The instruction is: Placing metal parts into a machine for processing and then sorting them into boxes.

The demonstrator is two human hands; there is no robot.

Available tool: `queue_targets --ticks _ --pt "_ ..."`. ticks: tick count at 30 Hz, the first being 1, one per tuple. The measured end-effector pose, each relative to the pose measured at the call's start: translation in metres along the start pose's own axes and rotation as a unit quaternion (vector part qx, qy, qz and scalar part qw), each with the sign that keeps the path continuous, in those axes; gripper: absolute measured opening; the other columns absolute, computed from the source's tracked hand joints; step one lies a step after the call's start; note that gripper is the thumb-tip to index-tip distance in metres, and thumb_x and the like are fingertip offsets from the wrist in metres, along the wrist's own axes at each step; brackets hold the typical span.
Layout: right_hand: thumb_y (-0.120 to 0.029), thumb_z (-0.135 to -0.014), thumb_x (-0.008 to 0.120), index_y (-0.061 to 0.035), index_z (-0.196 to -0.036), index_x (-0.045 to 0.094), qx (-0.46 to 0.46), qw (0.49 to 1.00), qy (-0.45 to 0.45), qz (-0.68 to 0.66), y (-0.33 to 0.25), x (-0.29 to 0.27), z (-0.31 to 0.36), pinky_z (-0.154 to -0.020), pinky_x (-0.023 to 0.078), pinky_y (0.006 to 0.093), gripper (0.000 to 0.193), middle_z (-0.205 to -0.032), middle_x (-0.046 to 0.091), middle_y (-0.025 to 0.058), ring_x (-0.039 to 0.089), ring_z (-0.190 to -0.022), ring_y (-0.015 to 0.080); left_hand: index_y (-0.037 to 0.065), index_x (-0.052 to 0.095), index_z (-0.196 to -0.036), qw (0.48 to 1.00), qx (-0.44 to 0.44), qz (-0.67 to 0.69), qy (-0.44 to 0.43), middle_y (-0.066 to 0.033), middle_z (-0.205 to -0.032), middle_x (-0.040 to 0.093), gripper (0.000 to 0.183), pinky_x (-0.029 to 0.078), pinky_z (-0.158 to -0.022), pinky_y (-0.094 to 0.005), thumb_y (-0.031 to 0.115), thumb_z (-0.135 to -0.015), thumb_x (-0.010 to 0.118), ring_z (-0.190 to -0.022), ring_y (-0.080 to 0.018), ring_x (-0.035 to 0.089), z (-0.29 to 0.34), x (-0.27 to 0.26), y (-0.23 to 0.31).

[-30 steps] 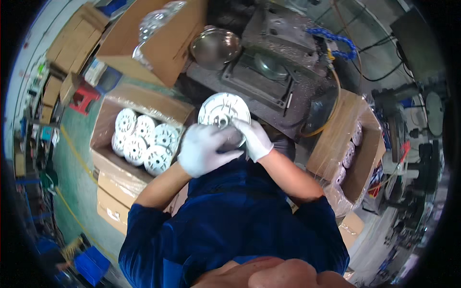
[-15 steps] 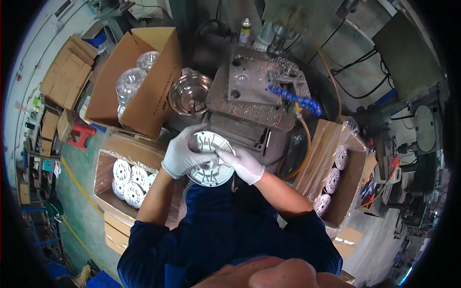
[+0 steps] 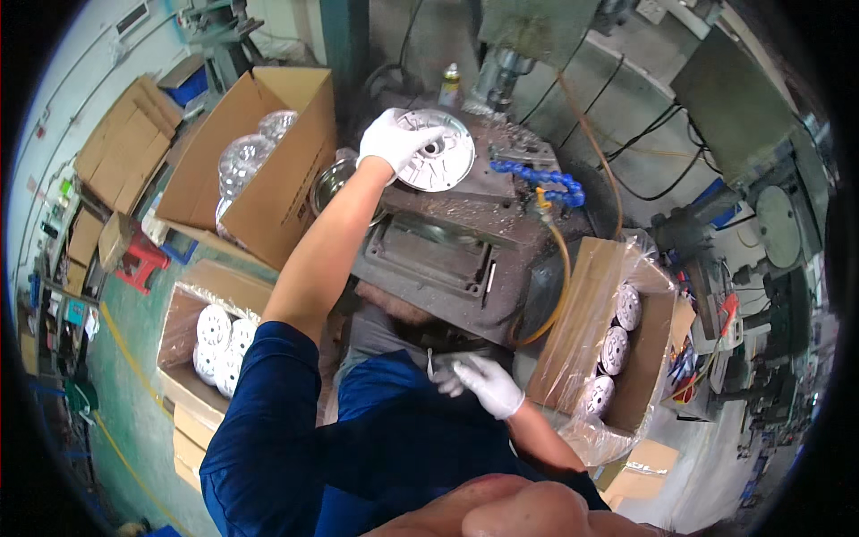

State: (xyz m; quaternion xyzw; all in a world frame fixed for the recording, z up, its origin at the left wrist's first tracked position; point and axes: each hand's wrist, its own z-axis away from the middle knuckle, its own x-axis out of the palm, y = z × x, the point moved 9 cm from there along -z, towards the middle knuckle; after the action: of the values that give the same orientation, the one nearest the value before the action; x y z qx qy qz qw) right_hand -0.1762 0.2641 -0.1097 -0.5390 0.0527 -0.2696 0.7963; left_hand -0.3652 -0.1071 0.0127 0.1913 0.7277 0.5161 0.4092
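A round silver cast-metal disc (image 3: 447,163), with ribs and a hole at its hub, is over the machine's table. My left hand (image 3: 390,143), in a white glove, grips it by its left side, thumb across the face toward the hub. Whether the disc rests on the fixture plate (image 3: 494,183) beneath cannot be told. Low in front of my body is my gloved right hand (image 3: 488,387), its darkened fingers loosely bent and apart, with no part held. A thin pale strip (image 3: 429,363) shows beside those fingertips against my clothes.
Blue segmented coolant hose (image 3: 541,177) lies right of the disc, below the drill head (image 3: 506,72). A metal bowl (image 3: 329,183) stands left of the table. Open cartons with discs sit left (image 3: 170,345) and right (image 3: 658,358); a taller carton (image 3: 277,201) holds clear-wrapped parts.
My left hand has carried the disc forward from my lap to over the machine table. The right hand has let go of it and moved down and right.
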Motion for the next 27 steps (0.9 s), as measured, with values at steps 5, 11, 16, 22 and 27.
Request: queue_targets --ticks 5,11,16,22,27 --pt "-0.028 -0.108 0.052 0.0011 -0.131 0.058 -0.001 0.998 0.069 0.001 0.019 -0.03 0.043 -0.086 0.055 0.0324 0.038 -0.114 0.07 0.0125 0.068 -0.097 0.0187 0.0 0.065 -0.127 0.98 -0.037 -0.197 -0.011 -0.0226 -0.13 0.066 0.096 0.05 -0.103 -0.038 0.074 -0.068 0.073 -0.123 -0.0345 0.063 -0.011 0.017 0.014" --pt "-0.025 -0.107 0.053 0.0027 -0.131 0.057 -0.014 0.993 0.113 0.022 0.029 -0.046 0.048 -0.09 0.054 0.0327 0.036 -0.114 0.069 0.0123 0.067 -0.101 0.0195 0.002 0.06 -0.135 0.967 -0.078 -0.241 -0.012 -0.0214 -0.137 0.062 0.097 0.048 -0.106 -0.0401 0.077 -0.073 0.065 -0.127 -0.0347 0.06 -0.005 0.028 0.008" --pt "-0.02 -0.106 0.056 0.004 -0.132 0.056 -0.026 0.982 0.119 0.148 0.028 -0.048 0.046 -0.092 0.053 0.0318 0.035 -0.114 0.069 0.0108 0.066 -0.103 0.0181 -0.004 0.064 -0.129 0.961 -0.105 -0.255 0.018 -0.0251 -0.132 0.064 0.096 0.048 -0.105 -0.0393 0.076 -0.077 0.064 -0.124 -0.0358 0.062 0.007 0.02 0.013" --pt "-0.021 -0.106 0.057 0.0035 -0.131 0.057 -0.048 0.987 0.11 0.111 0.026 -0.055 0.053 -0.092 0.052 0.032 0.035 -0.115 0.068 0.0105 0.065 -0.105 0.0182 -0.005 0.063 -0.129 0.957 -0.1 -0.271 -0.024 -0.0259 -0.132 0.064 0.098 0.048 -0.105 -0.0397 0.077 -0.077 0.062 -0.125 -0.0359 0.061 0.011 0.023 0.026" --pt "-0.021 -0.106 0.058 0.0029 -0.13 0.058 -0.058 0.984 0.109 0.127 0.02 -0.056 0.053 -0.093 0.052 0.0311 0.034 -0.115 0.068 0.009 0.064 -0.105 0.0164 -0.001 0.066 -0.129 0.951 -0.101 -0.288 -0.044 -0.0226 -0.133 0.064 0.096 0.049 -0.104 -0.0406 0.079 -0.075 0.062 -0.124 -0.0349 0.062 0.005 0.022 0.027"
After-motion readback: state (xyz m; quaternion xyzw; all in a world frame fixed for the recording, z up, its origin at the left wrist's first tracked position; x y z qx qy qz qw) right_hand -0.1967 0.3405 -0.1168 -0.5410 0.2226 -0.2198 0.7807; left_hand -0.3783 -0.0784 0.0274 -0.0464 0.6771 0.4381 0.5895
